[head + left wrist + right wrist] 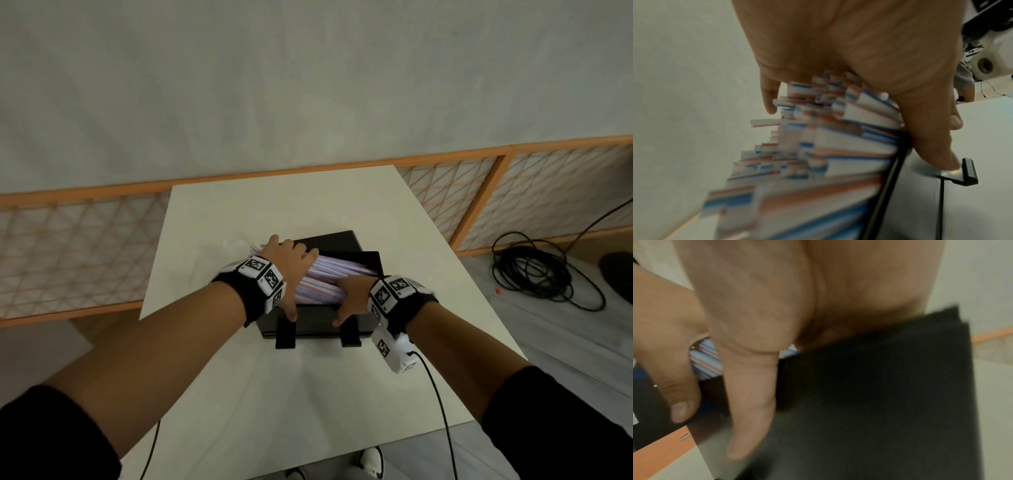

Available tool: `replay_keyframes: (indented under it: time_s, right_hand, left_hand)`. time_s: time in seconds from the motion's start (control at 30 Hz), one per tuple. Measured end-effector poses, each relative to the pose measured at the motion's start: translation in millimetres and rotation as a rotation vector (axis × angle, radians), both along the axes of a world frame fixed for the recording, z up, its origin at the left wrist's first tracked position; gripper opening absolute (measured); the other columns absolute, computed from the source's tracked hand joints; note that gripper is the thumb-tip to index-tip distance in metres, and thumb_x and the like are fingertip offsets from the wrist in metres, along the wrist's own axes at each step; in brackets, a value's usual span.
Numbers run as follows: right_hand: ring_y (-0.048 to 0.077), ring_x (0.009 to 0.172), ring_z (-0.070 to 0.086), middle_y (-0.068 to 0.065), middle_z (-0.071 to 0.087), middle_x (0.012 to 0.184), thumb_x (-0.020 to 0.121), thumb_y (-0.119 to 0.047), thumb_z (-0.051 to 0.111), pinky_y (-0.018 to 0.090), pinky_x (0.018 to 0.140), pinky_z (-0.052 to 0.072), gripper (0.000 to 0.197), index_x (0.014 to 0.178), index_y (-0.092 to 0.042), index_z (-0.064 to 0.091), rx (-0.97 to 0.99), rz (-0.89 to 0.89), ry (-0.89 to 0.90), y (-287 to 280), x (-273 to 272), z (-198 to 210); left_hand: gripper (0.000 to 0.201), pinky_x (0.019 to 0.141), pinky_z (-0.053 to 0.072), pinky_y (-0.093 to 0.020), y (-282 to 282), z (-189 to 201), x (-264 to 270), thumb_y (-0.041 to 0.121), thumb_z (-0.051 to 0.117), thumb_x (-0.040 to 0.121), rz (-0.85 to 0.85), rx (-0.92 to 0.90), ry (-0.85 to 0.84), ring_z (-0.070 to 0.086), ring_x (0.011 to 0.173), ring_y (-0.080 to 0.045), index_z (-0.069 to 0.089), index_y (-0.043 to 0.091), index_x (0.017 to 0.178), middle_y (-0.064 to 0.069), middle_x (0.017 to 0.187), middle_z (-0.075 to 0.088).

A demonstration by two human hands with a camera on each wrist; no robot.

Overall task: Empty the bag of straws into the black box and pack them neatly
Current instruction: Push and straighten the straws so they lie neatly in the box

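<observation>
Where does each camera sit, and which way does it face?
Head: on the head, facing forward and down at the black box of straws on the table; forearms, left hand, right hand show.
Left wrist: worn there, faces along the left hand to the straw ends.
Right wrist: worn there, faces along the right hand to the box's wall.
All share straws and box.

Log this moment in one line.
step: packing | straws: heaped in box, ends uneven | left hand: pressing straws | right hand: on straws, thumb on box front

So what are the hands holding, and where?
Nothing is lifted. Left hand presses the straws at their left ends, right hand at their right side; both thumbs rest on the front of the black box.
</observation>
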State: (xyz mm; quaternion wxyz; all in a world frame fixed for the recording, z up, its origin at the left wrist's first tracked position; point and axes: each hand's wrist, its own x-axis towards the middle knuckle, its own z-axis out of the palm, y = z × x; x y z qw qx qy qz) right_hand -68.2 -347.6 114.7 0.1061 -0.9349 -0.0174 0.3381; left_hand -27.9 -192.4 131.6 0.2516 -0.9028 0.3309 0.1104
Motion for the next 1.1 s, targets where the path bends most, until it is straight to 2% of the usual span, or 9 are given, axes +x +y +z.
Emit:
replay_keyframes:
  time_s: [0.23, 0.33, 0.43, 0.57, 0.63, 0.73, 0.83, 0.93, 1.1]
  right_hand:
    - [0.025, 0.114, 0.055, 0.008, 0.057, 0.125, 0.079, -0.037, 0.069, 0.03, 0.095, 0.043, 0.06, 0.13, -0.011, 0.051, -0.038, 0.154, -0.15, -20, 11, 22]
    - [0.025, 0.115, 0.053, 0.007, 0.055, 0.128, 0.083, -0.031, 0.066, 0.029, 0.095, 0.042, 0.051, 0.128, -0.014, 0.05, 0.038, 0.117, -0.28, -31, 12, 26]
    - [0.023, 0.12, 0.048, 0.007, 0.047, 0.135, 0.085, -0.033, 0.064, 0.027, 0.097, 0.038, 0.054, 0.133, -0.016, 0.044, 0.222, 0.028, -0.433, -41, 10, 18]
    - [0.022, 0.137, 0.032, 0.003, 0.03, 0.149, 0.086, -0.047, 0.057, 0.03, 0.111, 0.03, 0.069, 0.144, -0.02, 0.029, 0.379, -0.03, -0.492, -39, -7, -12]
    - [0.023, 0.143, 0.023, 0.005, 0.024, 0.154, 0.083, -0.063, 0.043, 0.036, 0.117, 0.021, 0.08, 0.147, -0.02, 0.023, 0.293, 0.026, -0.519, -35, -13, -28]
    - [0.022, 0.143, 0.022, 0.005, 0.024, 0.155, 0.072, -0.081, 0.018, 0.036, 0.117, 0.018, 0.097, 0.148, -0.02, 0.019, 0.18, 0.113, -0.558, -31, -14, -35]
    - [0.021, 0.142, 0.025, 0.003, 0.025, 0.154, 0.08, -0.075, 0.03, 0.035, 0.117, 0.019, 0.088, 0.148, -0.021, 0.018, 0.176, 0.108, -0.555, -32, -11, -36]
    - [0.021, 0.142, 0.024, 0.002, 0.022, 0.155, 0.086, -0.064, 0.042, 0.037, 0.117, 0.019, 0.079, 0.149, -0.023, 0.015, 0.164, 0.09, -0.515, -31, -9, -34]
    - [0.027, 0.139, 0.027, 0.007, 0.026, 0.152, 0.081, -0.053, 0.061, 0.04, 0.116, 0.026, 0.087, 0.148, -0.02, 0.017, 0.252, 0.033, -0.421, -35, -1, -24]
  left_hand:
    - [0.128, 0.114, 0.018, -0.051, 4, -2, 3, 0.079, 0.066, 0.055, 0.029, -0.088, 0.003, 0.034, 0.134, -0.026, 0.008, 0.015, 0.15, -0.005, 0.149, 0.031]
    - [0.127, 0.117, 0.006, -0.052, 9, 7, -2, 0.082, 0.061, 0.057, 0.067, -0.226, 0.052, 0.016, 0.144, -0.024, 0.006, 0.016, 0.151, -0.004, 0.156, 0.018]
    - [0.108, 0.119, 0.007, -0.043, 27, 11, -5, 0.077, 0.05, 0.072, 0.29, -0.738, 0.136, 0.006, 0.147, -0.017, 0.008, 0.017, 0.151, -0.001, 0.16, 0.009]
    - [0.071, 0.119, 0.013, -0.036, 51, -11, 0, 0.052, 0.037, 0.095, 0.893, -1.525, 0.216, 0.014, 0.146, -0.017, 0.014, 0.016, 0.151, -0.003, 0.159, 0.011]
    - [0.072, 0.118, 0.017, -0.04, 48, -27, -2, 0.059, 0.03, 0.095, 1.033, -1.57, 0.314, 0.021, 0.144, -0.022, 0.018, 0.015, 0.151, -0.007, 0.158, 0.017]
    - [0.095, 0.106, 0.039, -0.048, 39, -44, -7, 0.085, 0.025, 0.076, 0.975, -1.501, 0.434, 0.051, 0.123, -0.028, 0.039, 0.014, 0.137, -0.011, 0.139, 0.048]
    - [0.068, 0.115, 0.023, -0.033, 37, -49, -9, 0.059, 0.023, 0.095, 0.956, -1.572, 0.415, 0.034, 0.136, -0.016, 0.025, 0.015, 0.148, -0.005, 0.153, 0.03]
    - [0.081, 0.115, 0.016, -0.029, 36, -55, -8, 0.067, 0.023, 0.091, 0.937, -1.547, 0.371, 0.028, 0.141, -0.022, 0.021, 0.011, 0.149, -0.007, 0.156, 0.024]
    - [0.074, 0.119, 0.008, -0.035, 41, -17, -8, 0.054, 0.03, 0.096, 0.8, -1.331, 0.115, 0.006, 0.147, -0.018, 0.006, 0.013, 0.152, -0.006, 0.16, 0.005]
